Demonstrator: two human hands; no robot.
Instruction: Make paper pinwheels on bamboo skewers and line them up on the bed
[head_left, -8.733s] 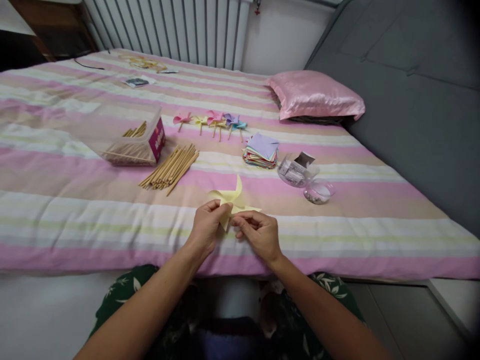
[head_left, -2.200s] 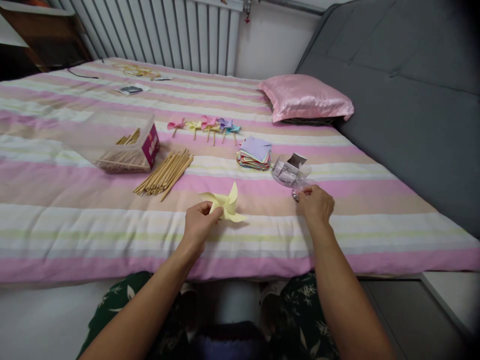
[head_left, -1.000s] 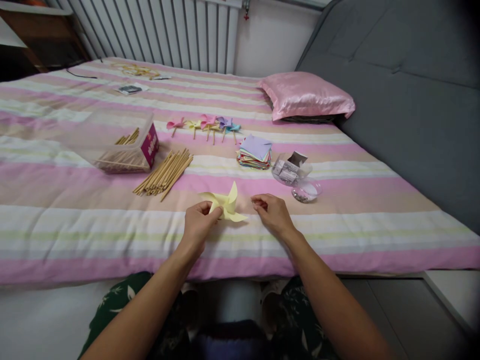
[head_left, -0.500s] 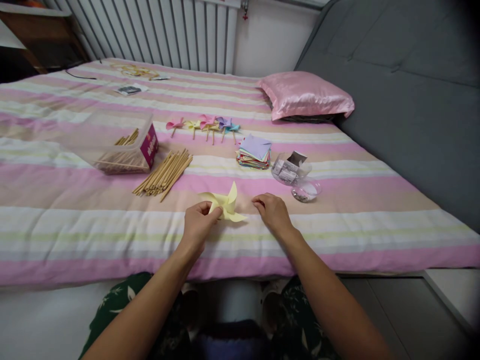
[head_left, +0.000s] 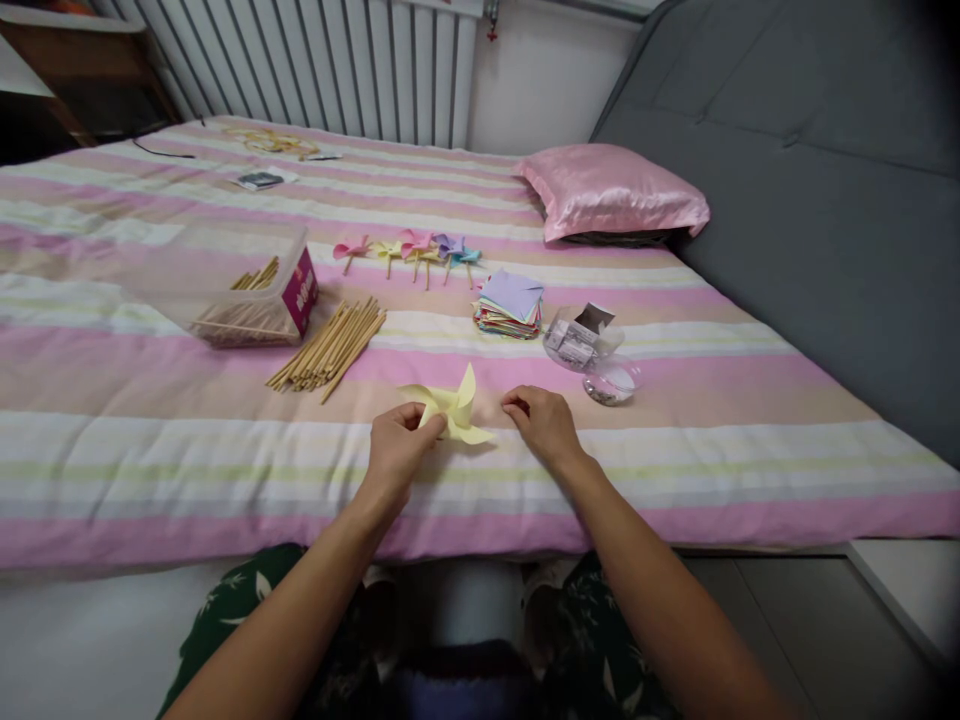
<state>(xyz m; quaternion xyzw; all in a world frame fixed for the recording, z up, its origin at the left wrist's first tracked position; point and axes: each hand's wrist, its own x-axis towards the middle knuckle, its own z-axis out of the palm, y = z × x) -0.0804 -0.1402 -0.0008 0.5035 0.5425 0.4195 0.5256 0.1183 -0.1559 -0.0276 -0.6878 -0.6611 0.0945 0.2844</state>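
A yellow paper pinwheel [head_left: 455,408] lies on the striped bedspread [head_left: 150,440] near the bed's front edge. My left hand [head_left: 399,450] pinches its left side between thumb and fingers. My right hand [head_left: 541,422] hovers just to the right of the pinwheel, fingertips pinched together as if on something very small; whatever is in them is too small to make out. Beyond that hand stand a clear round dish [head_left: 613,381] of small metal pieces and a clear tub [head_left: 581,340] with paper packets.
A bundle of wooden sticks [head_left: 330,345] lies left of centre beside a clear plastic box [head_left: 232,285] holding more sticks. Several finished pinwheels [head_left: 412,250] and a stack of coloured paper squares [head_left: 511,303] lie farther back. A pink pillow [head_left: 611,192] rests against the grey headboard [head_left: 810,180].
My right hand went to the clear dish at the right, then came back with pinched fingers to just beside the pinwheel. My left hand has kept its hold on the pinwheel.
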